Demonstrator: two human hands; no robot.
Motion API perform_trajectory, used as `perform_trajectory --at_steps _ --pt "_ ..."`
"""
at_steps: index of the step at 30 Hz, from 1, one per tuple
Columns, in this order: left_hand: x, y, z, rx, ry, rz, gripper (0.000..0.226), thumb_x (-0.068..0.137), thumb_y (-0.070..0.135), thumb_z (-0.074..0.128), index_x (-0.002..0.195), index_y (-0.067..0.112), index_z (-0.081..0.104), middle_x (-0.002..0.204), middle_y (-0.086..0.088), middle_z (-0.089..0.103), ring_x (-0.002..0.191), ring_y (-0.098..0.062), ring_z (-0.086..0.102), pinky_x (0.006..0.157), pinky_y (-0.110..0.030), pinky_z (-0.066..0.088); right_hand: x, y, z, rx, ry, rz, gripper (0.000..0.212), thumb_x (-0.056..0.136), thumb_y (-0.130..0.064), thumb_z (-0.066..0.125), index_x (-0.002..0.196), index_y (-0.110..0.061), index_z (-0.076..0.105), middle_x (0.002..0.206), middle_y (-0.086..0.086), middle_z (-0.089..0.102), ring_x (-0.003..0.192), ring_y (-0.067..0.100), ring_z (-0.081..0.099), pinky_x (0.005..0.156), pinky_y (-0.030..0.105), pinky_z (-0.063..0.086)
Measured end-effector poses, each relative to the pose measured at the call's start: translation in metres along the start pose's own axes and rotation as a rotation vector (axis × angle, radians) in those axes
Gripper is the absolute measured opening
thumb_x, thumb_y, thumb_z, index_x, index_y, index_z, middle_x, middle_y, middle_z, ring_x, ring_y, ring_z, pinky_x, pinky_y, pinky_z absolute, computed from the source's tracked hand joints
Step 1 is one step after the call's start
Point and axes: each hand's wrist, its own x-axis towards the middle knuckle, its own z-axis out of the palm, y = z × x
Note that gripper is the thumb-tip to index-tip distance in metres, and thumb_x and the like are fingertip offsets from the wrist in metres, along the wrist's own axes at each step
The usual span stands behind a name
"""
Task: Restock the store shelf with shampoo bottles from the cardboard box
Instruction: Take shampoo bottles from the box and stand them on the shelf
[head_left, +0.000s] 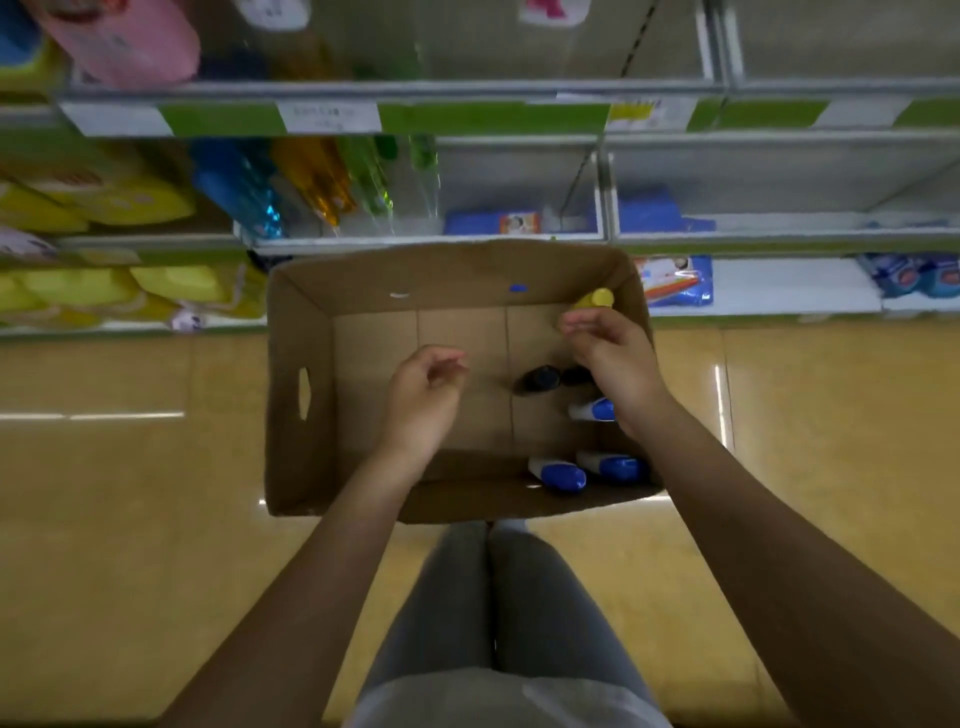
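Bottles (557, 474) partly hidden under right hand (613, 364) in cardboard box (298, 395)

Yellow pouches (156, 200) and blue packs (914, 275) on the racks — glossy tan floor (130, 467) below.

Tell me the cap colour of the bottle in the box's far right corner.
Yellow. The bottle cap shows best in the head view, just beyond the right hand.
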Motion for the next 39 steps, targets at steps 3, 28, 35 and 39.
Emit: perform_trajectory --at_steps 3,28,35,39 --pt "0.012 -0.021 0.005 0.007 0.004 -0.053 0.015 0.095 0.019 0.054 0.107 0.024 0.062 0.096 0.014 0.058 0.089 0.001 0.053 0.071 -0.014 0.04 0.023 0.025 0.01 -0.12 -0.042 0.033 0.02 0.092 -0.013 0.059 0.11 -0.02 0.065 0.111 -0.002 0.065 0.109 0.014 0.058 0.094 0.029 0.046" --pt "0.016 -0.077 0.002 0.081 -0.043 -0.158 0.021 0.094 0.017 0.056 0.115 0.016 0.06 0.107 0.004 0.06 0.102 -0.009 0.055 0.074 -0.008 0.038 0.053 0.035 0.041 -0.323 -0.379 0.097 0.035 0.075 -0.011 0.079 0.105 -0.02 0.061 0.101 -0.006 0.06 0.104 0.017 0.058 0.083 0.032 0.056" --pt "-0.002 -0.031 -0.022 0.043 -0.203 -0.016 0.072 0.078 0.021 0.076 0.14 0.02 0.039 0.142 0.004 0.044 0.132 -0.011 0.039 0.107 -0.025 0.032 0.012 -0.06 0.016 -0.273 -0.563 0.033 0.035 0.073 -0.018 0.081 0.105 -0.02 0.067 0.104 0.0 0.072 0.099 0.013 0.069 0.083 0.033 0.059" --pt "-0.021 -0.003 -0.04 0.038 -0.332 0.078 0.061 0.077 0.038 0.075 0.131 0.033 0.048 0.127 0.013 0.059 0.119 -0.005 0.052 0.101 -0.03 0.041 -0.017 -0.108 0.001 -0.214 -0.589 -0.028 0.036 0.075 -0.025 0.08 0.108 -0.018 0.066 0.105 0.003 0.073 0.097 0.014 0.07 0.083 0.036 0.059"
